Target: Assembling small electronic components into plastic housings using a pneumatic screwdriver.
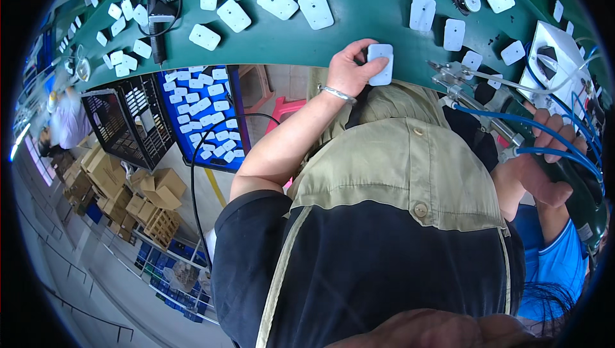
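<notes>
My left hand (351,69), reaching to the near edge of the green table, grips a small white rounded-rectangular plastic casing (380,72). Its thumb lies on the casing's face and the fingers go behind it. On the right, my right hand (533,178) is at the table edge behind blue air tubes (493,115). Those tubes and an overlapping bare arm hide much of it, and what its fingers do is unclear. A metal clamp fixture with a cylinder (471,101) stands between my hands. Several similar white casings (316,11) are spread over the table (359,15).
A power screwdriver (157,28) with a black cable lies at the left. Below the table edge are a black crate (131,124) and a blue tray (214,162) of white casings. A white machine housing (554,60) and a co-worker's blue sleeve (554,265) are at the right. Cardboard boxes (106,169) stand farther left.
</notes>
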Tool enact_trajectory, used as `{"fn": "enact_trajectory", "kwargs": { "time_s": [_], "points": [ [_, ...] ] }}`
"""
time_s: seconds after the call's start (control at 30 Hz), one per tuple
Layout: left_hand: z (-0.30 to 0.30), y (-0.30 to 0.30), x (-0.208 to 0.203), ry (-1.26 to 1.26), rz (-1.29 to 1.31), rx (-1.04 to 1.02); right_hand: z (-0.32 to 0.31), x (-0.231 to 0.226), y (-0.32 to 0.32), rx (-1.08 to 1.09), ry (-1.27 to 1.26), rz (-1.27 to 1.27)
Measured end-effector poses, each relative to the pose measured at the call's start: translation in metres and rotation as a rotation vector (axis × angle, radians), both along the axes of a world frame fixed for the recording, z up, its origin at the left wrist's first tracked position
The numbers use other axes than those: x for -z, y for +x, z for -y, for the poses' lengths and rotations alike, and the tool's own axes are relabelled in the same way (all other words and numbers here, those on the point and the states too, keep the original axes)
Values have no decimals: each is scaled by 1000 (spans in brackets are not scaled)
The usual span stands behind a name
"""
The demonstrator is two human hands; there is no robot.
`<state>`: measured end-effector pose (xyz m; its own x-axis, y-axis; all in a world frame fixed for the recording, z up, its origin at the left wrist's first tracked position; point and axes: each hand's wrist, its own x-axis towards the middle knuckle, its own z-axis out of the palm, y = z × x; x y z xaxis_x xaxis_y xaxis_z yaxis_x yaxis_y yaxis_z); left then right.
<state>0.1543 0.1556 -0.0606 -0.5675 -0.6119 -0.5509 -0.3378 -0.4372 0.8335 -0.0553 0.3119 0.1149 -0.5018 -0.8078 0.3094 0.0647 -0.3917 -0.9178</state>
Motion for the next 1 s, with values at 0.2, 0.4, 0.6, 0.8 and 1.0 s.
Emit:
{"fn": "enact_trajectory", "kwargs": {
  "time_s": [0.2, 0.4, 0.6, 0.8, 1.0],
  "points": [
    [-13, -17, -8, 74, -28, 113, 8, 0, 7, 27, -54, 7],
    [-22, -29, -13, 34, -72, 242, 11, -5, 12, 54, -44, 8],
    [-22, -31, -14, 43, -83, 241, 11, -3, 10, 34, -34, 1],
    [-21, -34, -16, 58, -106, 239, 14, -2, 10, 8, -46, -17],
    [-21, -33, -26, 47, -79, 230, 15, -3, 10, -31, -39, -18]
  ]
}}
